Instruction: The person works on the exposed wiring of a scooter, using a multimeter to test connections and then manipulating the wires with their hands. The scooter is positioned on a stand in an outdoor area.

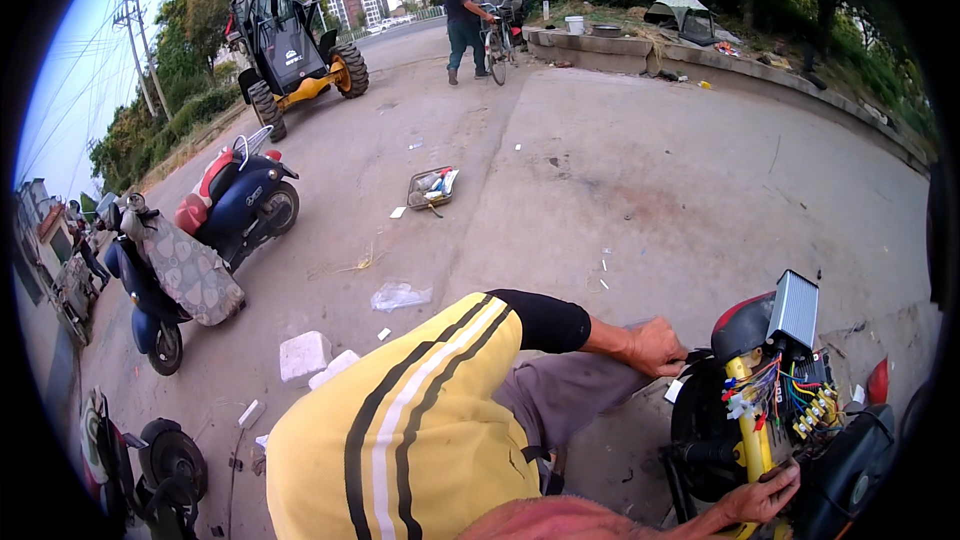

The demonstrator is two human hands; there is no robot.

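My left hand (655, 348), at the end of a black undersleeve and yellow striped sleeve, is closed beside the black wheel of an electric scooter (690, 400). A dark, thin thing shows at its fingertips, too small to name. My right hand (762, 495) is low against the scooter's yellow frame tube (755, 440), fingers curled together; what they hold is hidden. Above it, a silver finned controller box (795, 308) stands tilted on the scooter. Colored wires with white and red connectors (745, 405) hang out, and a yellow terminal block (815, 412) sits beside them.
An open tray of tools (432, 187) lies on the pavement ahead, with white foam blocks (304, 356) nearer. Parked scooters (240, 195) stand at left, a wheel loader (295, 70) behind them. Farther off, a person (463, 20) holds a bicycle (497, 45) beside a low wall (590, 52).
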